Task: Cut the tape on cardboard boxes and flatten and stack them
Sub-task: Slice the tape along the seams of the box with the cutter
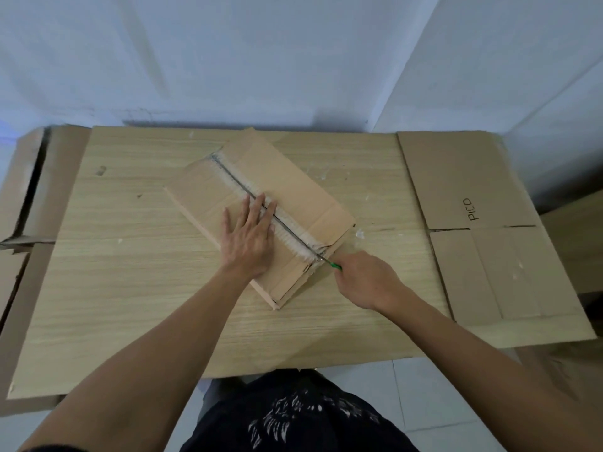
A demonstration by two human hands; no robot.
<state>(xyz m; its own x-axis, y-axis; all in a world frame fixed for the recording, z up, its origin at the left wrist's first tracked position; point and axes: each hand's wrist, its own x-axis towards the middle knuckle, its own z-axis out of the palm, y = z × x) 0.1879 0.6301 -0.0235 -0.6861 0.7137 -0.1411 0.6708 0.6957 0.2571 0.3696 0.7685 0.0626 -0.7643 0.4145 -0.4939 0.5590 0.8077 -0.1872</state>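
A small brown cardboard box [293, 194] lies at an angle in the middle of the wooden table [130, 272]. A strip of clear tape [248, 190] runs along its top seam, with a dark slit down the middle. My left hand [249, 238] presses flat on the box top, fingers straight, just left of the seam. My right hand [365, 278] grips a green-handled cutter [332, 265] whose blade meets the near end of the seam at the box's edge.
A flattened cardboard box [489, 230] marked PICO lies on the table's right side and overhangs its edge. More cardboard boxes [29, 190] stand at the left. A white wall is behind the table, tiled floor below.
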